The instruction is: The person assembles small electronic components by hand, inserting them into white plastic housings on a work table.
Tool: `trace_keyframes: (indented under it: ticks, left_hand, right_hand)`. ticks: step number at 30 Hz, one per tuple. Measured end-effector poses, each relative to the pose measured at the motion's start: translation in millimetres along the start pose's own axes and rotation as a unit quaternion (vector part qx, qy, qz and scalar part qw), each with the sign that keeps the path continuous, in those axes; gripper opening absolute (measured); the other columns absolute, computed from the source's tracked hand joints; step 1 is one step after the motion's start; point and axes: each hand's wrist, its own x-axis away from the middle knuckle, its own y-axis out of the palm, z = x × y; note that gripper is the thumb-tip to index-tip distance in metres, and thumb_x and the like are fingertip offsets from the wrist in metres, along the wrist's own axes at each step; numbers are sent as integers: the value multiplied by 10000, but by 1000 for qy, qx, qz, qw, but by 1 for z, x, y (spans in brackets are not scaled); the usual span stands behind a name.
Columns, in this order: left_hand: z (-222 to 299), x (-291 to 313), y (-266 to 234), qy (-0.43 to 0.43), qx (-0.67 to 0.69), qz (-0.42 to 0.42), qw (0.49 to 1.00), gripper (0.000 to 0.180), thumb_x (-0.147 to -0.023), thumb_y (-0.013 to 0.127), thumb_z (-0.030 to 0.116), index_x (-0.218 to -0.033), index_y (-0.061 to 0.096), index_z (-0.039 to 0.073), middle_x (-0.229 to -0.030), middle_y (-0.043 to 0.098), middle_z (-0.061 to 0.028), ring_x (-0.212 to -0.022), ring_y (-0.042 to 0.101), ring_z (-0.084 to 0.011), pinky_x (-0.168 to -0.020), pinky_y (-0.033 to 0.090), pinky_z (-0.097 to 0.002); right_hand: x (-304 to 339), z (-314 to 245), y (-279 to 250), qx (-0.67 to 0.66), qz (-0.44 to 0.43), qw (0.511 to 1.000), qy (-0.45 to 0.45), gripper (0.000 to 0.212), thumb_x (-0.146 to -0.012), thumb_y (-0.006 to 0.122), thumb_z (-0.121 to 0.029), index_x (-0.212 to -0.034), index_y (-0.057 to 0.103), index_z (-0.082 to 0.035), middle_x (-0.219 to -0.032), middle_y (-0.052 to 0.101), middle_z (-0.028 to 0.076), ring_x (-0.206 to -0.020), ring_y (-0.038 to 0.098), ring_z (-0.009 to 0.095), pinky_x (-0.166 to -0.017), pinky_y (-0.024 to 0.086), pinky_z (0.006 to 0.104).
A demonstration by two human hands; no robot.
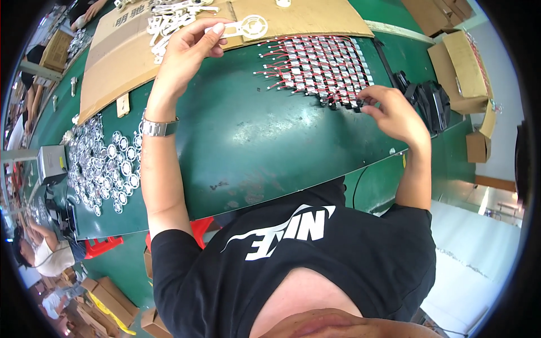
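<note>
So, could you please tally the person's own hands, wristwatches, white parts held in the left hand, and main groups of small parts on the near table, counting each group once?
Hands: 2 (left hand, right hand)
Wristwatch: 1
Held white part: 1
Groups: 3 (white heap, round silvery parts, wired rows)
Total: 7
</note>
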Motion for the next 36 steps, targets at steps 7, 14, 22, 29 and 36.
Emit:
trace_keyframes:
  ticks: [7,14,22,29,36]
  left_hand:
    - [-6,-3,-4,-25,106,7,994,375,-1072,627,349,-1295,704,58,-980,683,-22,-855,634,-98,-846,583,-290]
    - [-1,-5,-1,-35,99,26,994,367,-1071,632,348,-1270,713,51,-964,688,-13,-851,629,-90,-832,576,-278]
    - [5,2,-2,-19,109,82,990,351,-1063,649,349,-1239,735,58,-950,704,-3,-842,638,-77,-795,574,-262]
    - [10,2,4,9,97,97,990,320,-1068,647,300,-1227,737,38,-948,708,-8,-840,643,-81,-779,577,-253]
    - [6,1,3,4,91,124,988,315,-1064,654,293,-1220,742,35,-962,723,-13,-829,651,-83,-773,578,-250]
  right_hand:
    - [-36,-41,-31,31,80,988,-129,179,-872,675,24,-1050,695,34,-899,643,171,-751,618,342,-690,485,425]
    - [-76,-61,-37,-119,139,952,-247,190,-935,700,-43,-1118,707,6,-911,720,97,-761,649,164,-684,528,309]
    - [-116,-88,-8,-159,252,907,-299,138,-951,706,-50,-1082,692,-10,-862,714,63,-720,662,133,-636,522,284]
    - [-127,-91,12,-162,265,912,-267,167,-936,705,-82,-1078,681,3,-817,717,121,-678,672,200,-627,539,331]
    - [-118,-92,6,-150,110,957,-224,182,-966,711,-89,-1124,680,-4,-880,716,91,-781,688,151,-716,554,290]
